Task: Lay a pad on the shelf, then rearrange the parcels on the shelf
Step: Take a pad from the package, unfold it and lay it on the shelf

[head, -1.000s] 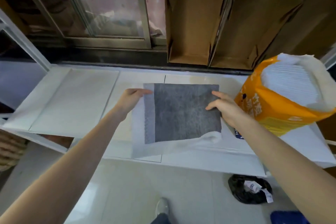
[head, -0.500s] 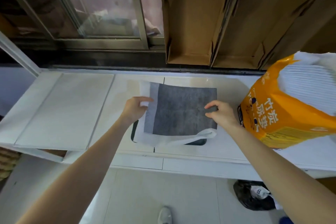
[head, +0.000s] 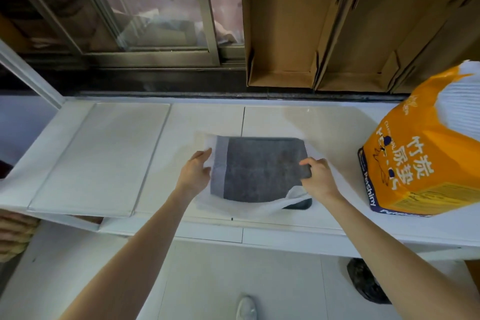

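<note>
A folded pad (head: pixel 259 169), dark grey with white borders, lies over the middle of the white shelf (head: pixel 324 122). My left hand (head: pixel 194 174) pinches its white left edge. My right hand (head: pixel 315 176) grips the grey right edge, with a white fold hanging below it. A dark rounded edge (head: pixel 298 206), partly hidden, shows under the pad's near right corner. An orange pack of pads (head: pixel 426 153), torn open at the top, stands on the shelf to the right.
A white panel (head: pixel 98 158) lies on the shelf's left part. Open cardboard boxes (head: pixel 280 34) lean behind the shelf, beside a sliding window (head: pixel 145 8). On the floor below are a black bag (head: pixel 366 283) and my shoe (head: pixel 245 308).
The pad has moved away from me and down onto the shelf. Both hands went forward with it and keep hold of its edges.
</note>
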{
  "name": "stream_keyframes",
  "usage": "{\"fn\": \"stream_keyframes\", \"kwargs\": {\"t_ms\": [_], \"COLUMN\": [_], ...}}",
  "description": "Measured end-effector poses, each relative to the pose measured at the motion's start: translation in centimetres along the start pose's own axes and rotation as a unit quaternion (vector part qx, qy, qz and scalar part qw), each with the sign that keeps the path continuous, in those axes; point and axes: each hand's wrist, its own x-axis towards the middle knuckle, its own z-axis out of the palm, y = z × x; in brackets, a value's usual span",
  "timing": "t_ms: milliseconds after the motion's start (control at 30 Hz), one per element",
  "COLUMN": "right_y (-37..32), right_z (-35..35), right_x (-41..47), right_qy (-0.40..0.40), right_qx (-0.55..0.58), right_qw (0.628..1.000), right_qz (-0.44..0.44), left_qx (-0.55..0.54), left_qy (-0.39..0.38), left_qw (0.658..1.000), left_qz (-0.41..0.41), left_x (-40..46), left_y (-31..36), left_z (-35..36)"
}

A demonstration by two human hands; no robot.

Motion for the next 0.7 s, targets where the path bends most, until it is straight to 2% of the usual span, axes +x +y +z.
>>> {"fn": "stream_keyframes", "kwargs": {"t_ms": [67,233,400,467,567,633,700], "right_y": [0.8,1.2,0.8,1.0,1.3,1.2,0.7], "right_z": [0.4,1.1,1.2,1.6,2.3,2.6,3.1], "right_x": [0.0,-0.1,0.0,0.1,-0.1,-0.3,-0.4], "right_qy": [0.003,0.010,0.067,0.053,0.013,0.000,-0.044], "right_qx": [-0.001,0.022,0.023,-0.027,-0.132,-0.200,-0.251], "right_qw": [1.000,1.000,0.996,0.997,0.989,0.974,0.956], "right_qz": [0.007,-0.012,-0.050,-0.058,-0.061,-0.106,-0.146], "left_qx": [0.003,-0.067,-0.075,-0.039,0.095,0.165,0.205], "left_qy": [-0.007,-0.075,0.005,-0.003,-0.022,-0.035,-0.084], "left_qw": [1.000,0.995,0.997,0.999,0.993,0.980,0.960], "left_qz": [-0.003,-0.002,0.025,0.036,0.061,0.107,0.170], "left_x": [0.1,0.2,0.6,0.6,0.0,-0.4,-0.9], "left_y": [-0.4,-0.9,-1.4,-1.5,-1.6,-1.2,-0.6], "left_z": [0.4,1.4,1.9,2.0,2.6,3.1,4.1]}}
